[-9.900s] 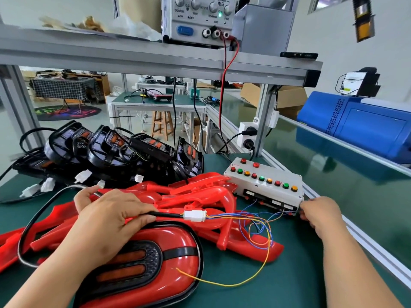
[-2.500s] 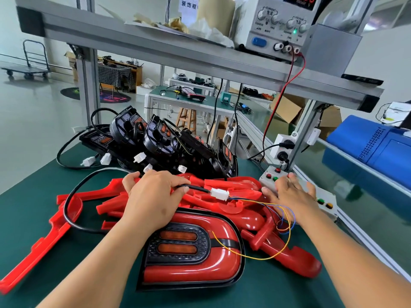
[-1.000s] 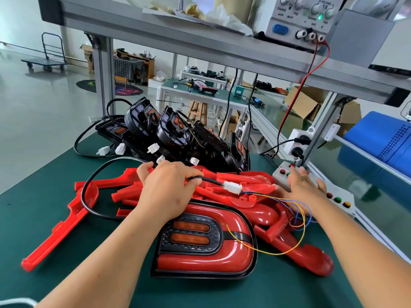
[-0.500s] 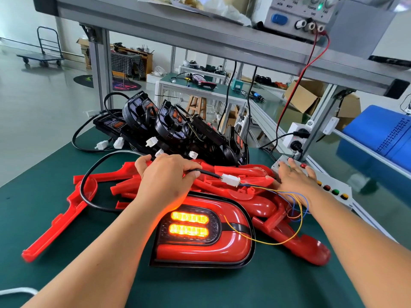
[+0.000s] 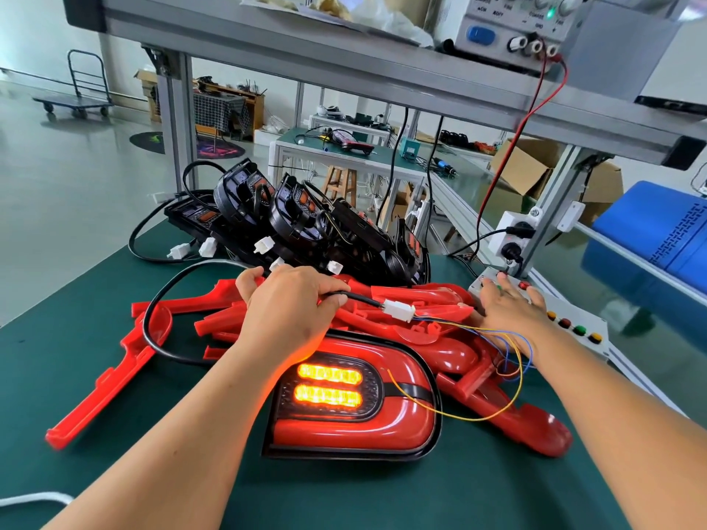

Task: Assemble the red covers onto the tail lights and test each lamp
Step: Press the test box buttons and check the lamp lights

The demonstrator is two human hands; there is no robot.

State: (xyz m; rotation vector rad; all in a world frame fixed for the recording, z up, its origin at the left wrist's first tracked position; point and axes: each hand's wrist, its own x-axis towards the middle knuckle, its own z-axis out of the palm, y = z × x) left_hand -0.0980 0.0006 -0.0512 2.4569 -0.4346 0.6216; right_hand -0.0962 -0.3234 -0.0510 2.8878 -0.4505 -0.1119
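Lamp (image 5: 352, 399) glows on the desk (image 5: 57, 338), long axis crosswise, just under the left hand (image 5: 290, 311) gripping its cable (image 5: 363, 298); right hand (image 5: 505, 311) presses flat on the button box (image 5: 572, 311).

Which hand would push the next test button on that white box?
Probably the right hand: it lies flat on the white button box. The left hand grips the black cable of the lit red tail light.

We cannot tell which buttons of the switch box (image 5: 574, 319) lie under the right hand (image 5: 509, 306), the left hand (image 5: 290, 311) hides the stretch of cable (image 5: 361, 298) it grips and the tail light's (image 5: 355, 426) upper corner, and the top edge cuts off the power supply (image 5: 505, 32), its labels blurred.
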